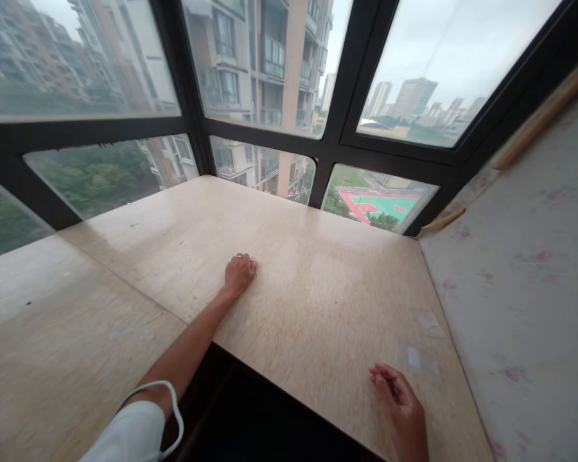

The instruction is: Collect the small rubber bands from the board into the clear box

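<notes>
My left hand point(241, 273) rests on the pale marble-patterned window sill point(298, 321), its fingers curled down into a fist with a ring on one finger. A bit of something clear may show at its fingertips, too small to name. Near the right front of the sill, my right hand point(399, 398) has its fingers bent and pressed together, and what they hold, if anything, is hidden. Close beyond it lie a small clear plastic packet point(413, 358) and another clear piece point(431, 325). A white face mask point(135, 431) with an ear loop hangs around my left forearm.
Dark window frames point(334, 154) border the sill at the back and left. A flower-patterned papered wall point(525, 308) with torn edges closes the right side. A seam point(139, 293) crosses the sill, and a dark gap point(250, 410) lies below its front edge.
</notes>
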Demonstrator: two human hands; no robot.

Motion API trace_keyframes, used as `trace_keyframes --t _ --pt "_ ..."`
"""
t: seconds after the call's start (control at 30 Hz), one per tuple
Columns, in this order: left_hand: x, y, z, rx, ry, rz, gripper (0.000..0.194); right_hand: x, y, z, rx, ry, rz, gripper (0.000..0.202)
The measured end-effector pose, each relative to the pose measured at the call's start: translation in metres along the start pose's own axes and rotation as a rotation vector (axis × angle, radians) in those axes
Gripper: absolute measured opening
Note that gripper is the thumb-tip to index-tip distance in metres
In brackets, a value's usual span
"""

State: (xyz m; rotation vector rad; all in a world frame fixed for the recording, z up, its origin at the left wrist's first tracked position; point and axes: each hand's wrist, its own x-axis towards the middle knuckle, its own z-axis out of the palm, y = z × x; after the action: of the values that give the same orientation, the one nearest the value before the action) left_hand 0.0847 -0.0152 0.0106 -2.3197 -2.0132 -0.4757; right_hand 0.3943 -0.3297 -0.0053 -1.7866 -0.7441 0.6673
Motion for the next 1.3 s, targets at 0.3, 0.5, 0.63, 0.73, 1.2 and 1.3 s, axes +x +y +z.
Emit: trace_keyframes --t 0.3,0.5,0.63,0.73,1.2,1.3 --pt "0.012 -0.007 0.006 -0.101 -0.09 0.033 0.038 0.0 0.002 0.001 -0.054 0.02 0.011 0.05" --pt "0.037 -0.016 -0.005 -0.562 -0.058 -0.163 0.033 0.002 0.006 0.0 -0.057 0.015 -0.006 0.049" --pt "0.049 -0.029 -0.016 -0.709 -0.151 -0.176 0.036 0.001 0.004 0.001 -0.057 0.026 -0.018 0.047" --pt "0.055 -0.037 -0.022 -0.802 -0.253 -0.168 0.035 0.001 0.002 0.001 -0.051 0.035 -0.027 0.047" --pt "0.077 -0.019 -0.027 -0.796 -0.373 -0.015 0.026 0.001 -0.005 0.001 -0.05 0.023 -0.017 0.05" --pt "0.079 -0.011 -0.025 -0.786 -0.371 0.018 0.033 0.001 -0.003 0.001 -0.046 0.023 -0.019 0.049"
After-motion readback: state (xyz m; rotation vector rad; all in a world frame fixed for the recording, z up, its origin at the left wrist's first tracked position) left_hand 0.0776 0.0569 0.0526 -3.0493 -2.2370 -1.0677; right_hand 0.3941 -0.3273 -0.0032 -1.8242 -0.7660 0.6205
